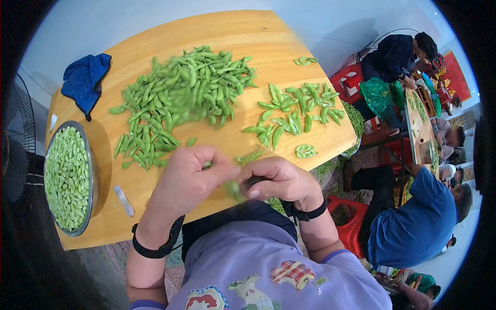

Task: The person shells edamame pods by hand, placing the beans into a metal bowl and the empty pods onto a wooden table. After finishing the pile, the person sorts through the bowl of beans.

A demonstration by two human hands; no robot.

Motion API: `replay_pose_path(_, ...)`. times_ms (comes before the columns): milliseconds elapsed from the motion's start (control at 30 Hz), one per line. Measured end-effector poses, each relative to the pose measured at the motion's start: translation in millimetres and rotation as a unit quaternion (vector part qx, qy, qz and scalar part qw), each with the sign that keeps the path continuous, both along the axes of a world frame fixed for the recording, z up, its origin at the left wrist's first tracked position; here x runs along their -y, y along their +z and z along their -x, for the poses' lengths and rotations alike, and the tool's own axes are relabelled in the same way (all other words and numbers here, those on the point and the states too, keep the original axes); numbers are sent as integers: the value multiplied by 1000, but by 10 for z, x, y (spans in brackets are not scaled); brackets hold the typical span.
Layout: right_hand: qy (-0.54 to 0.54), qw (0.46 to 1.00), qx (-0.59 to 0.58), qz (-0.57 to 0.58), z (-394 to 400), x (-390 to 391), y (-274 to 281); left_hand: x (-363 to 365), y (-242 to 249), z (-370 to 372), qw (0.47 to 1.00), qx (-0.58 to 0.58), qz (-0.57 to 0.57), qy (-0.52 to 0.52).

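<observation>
Close together over the table's near edge, both my hands are closed. My left hand (194,175) pinches a green soybean pod (233,190), which is smeared by motion between the hands. Another bit of green shows among its curled fingers. My right hand (281,180) is curled with the thumb against a small dark object (256,181), whose kind I cannot make out. Beyond the hands lies a big heap of soybean pods (191,82). Flattened, split pods (294,111) are scattered to the right. At the left a metal bowl (94,181) is full of shelled green beans (66,178).
A blue cloth (85,82) lies at the wooden table's (232,31) far left, and a small clear wrapper (124,200) near the bowl. A fan (18,134) stands left. On the right, several people sit at another table, near a red stool (347,217); pods litter the floor.
</observation>
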State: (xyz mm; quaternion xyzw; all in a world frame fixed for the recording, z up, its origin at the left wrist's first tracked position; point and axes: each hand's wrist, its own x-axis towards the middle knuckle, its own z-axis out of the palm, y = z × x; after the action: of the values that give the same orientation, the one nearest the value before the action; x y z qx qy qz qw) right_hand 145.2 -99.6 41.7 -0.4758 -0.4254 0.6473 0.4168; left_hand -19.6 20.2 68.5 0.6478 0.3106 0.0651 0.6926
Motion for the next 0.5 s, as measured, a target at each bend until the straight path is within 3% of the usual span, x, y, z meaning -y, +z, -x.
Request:
replay_pose_path(200,16,992,66,-110,35,5,-112,30,-28,-31,995,22,-92,18)
replay_pose_path(267,12,993,52,-109,39,14,-103,45,-38,-32,975,18,-219,29)
replay_pose_path(500,-17,993,102,-53,103,30,11,191,0,-56,918,45,-391,47)
